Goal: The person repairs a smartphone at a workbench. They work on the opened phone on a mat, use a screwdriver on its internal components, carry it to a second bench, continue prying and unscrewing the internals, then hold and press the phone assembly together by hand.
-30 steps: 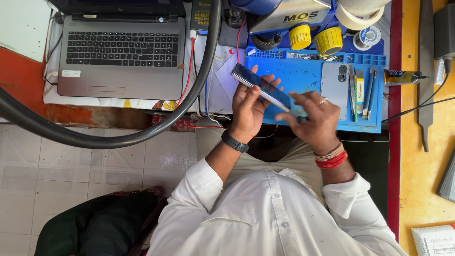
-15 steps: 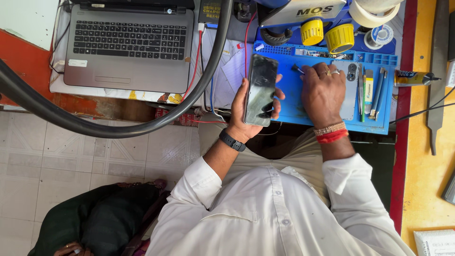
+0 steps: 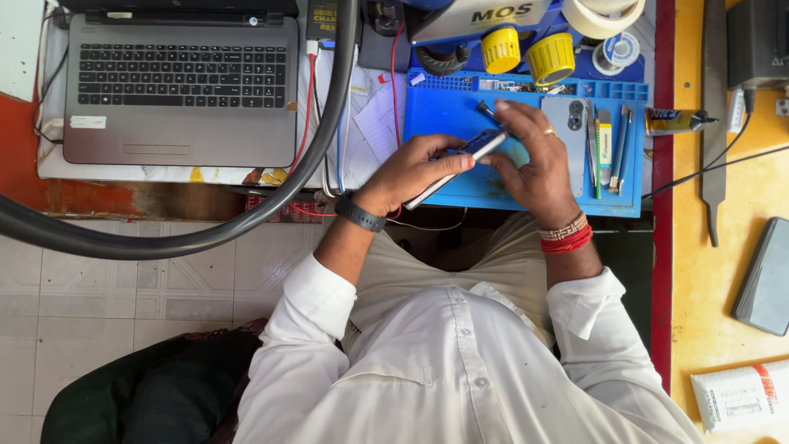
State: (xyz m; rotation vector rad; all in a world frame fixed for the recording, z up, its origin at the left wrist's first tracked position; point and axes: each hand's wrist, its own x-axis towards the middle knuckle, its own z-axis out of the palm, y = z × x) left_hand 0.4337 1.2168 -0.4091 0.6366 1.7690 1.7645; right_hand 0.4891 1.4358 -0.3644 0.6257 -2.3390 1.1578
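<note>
Smartphone (image 3: 456,164), slim, rigid, probably light, slick and fragile, best gripped by its long edges: held edge-on above the blue repair mat (image 3: 444,111), left hand (image 3: 411,173) clasping its lower end, right hand (image 3: 534,164) pinching its upper end, tweezers (image 3: 620,140) lying rightward on the mat.
</note>
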